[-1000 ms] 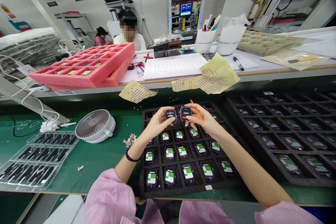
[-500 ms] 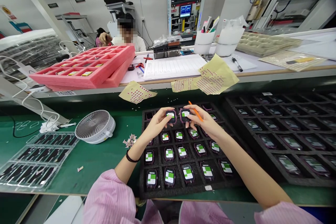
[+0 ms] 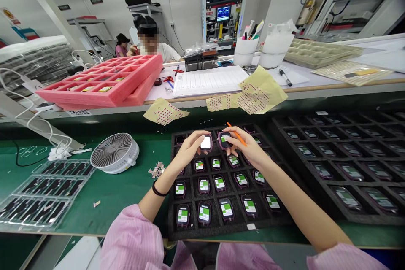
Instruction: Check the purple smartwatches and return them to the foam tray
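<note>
My left hand (image 3: 190, 147) is closed around a watch body (image 3: 206, 142) whose screen glows plain white. A second watch body (image 3: 224, 139), its screen showing green and white blocks, is gripped by my right hand (image 3: 243, 143). An orange pen-like stick (image 3: 236, 134) also sits in the right hand, across the fingers. Both watches are held side by side above the far rows of a black foam tray (image 3: 211, 230). In the tray's pockets lie several more watch bodies (image 3: 204, 212), lit with green and white screens.
To the right lies another black foam tray (image 3: 319, 215) of watches. A small white fan (image 3: 115, 152), scattered small pieces (image 3: 157, 171) and clear plastic trays (image 3: 68, 202) are on the left. Pink foam trays (image 3: 110, 99) and paper sheets (image 3: 209, 82) occupy the shelf, with a person (image 3: 158, 48) behind.
The left watch's screen has turned from green and white to plain white. My hands have barely moved. Behind the shelf, the person's head and arm have shifted.
</note>
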A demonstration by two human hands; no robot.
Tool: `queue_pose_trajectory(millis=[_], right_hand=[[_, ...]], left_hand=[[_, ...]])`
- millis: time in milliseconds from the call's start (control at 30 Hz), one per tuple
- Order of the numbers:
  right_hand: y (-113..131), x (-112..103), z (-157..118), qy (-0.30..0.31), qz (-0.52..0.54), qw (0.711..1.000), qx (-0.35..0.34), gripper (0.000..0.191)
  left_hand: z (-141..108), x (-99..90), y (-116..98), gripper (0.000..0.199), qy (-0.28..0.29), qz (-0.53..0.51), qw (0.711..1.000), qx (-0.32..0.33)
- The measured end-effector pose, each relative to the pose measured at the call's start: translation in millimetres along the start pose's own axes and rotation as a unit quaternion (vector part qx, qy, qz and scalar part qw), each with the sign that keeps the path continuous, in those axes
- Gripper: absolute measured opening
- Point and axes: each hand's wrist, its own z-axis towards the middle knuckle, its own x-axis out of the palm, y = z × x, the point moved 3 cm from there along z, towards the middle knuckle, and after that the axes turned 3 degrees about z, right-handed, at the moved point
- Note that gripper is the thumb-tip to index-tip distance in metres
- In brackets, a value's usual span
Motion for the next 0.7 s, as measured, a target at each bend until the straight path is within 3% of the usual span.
queue_pose_trajectory(millis=[267,700], right_hand=[[-1.1,-1.9,0.5,-0.026,-0.002,1.000,0.010,0.028],[-5.2,-0.7,5.5,0.023,-0.005,1.000,0.001,0.047]], left_hand=[[1.3,0.3,3.9,0.030,0.009,-0.004,1.000,-0.009],[1.3,3.4,12.4,0.049,0.066,-0.030,0.997,0.009]])
